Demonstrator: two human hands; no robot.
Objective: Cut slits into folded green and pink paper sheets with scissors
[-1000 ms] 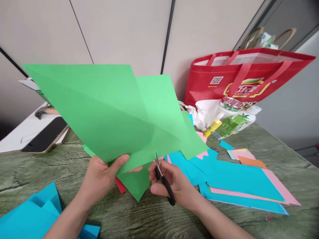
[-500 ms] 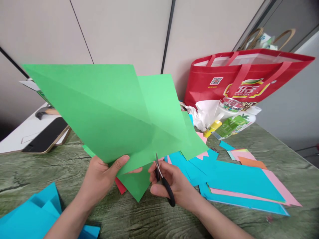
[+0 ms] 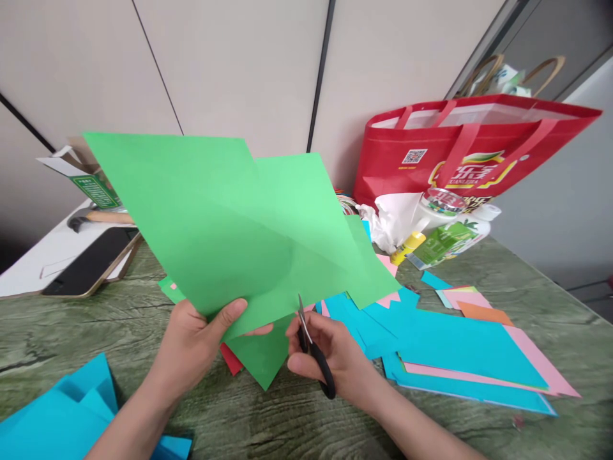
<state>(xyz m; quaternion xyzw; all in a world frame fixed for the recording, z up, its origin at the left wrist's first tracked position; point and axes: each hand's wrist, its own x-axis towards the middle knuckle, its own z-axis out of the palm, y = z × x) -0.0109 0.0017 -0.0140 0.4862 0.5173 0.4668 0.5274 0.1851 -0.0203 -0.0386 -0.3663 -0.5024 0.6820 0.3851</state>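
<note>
Some grn paper [image 3: 220, 223] pinched in L hand [image 3: 196, 342], blk-handled scissors [image 3: 316, 354] gripped in R hand [image 3: 342, 361].

Grained table [image 3: 287, 421] | blue paper [image 3: 52, 412], left | pink and blue sheets [image 3: 469, 348], right

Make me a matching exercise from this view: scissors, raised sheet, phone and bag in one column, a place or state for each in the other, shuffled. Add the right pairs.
Column one
1. Scissors
2. Raised sheet
3. Phone
4. Bag

Column two
A. Dark-screened, lying on the left side of the view
B. In the right hand
C. Red, at the back on the right
D. Green, gripped by the left hand

Right pairs
1-B
2-D
3-A
4-C
</note>
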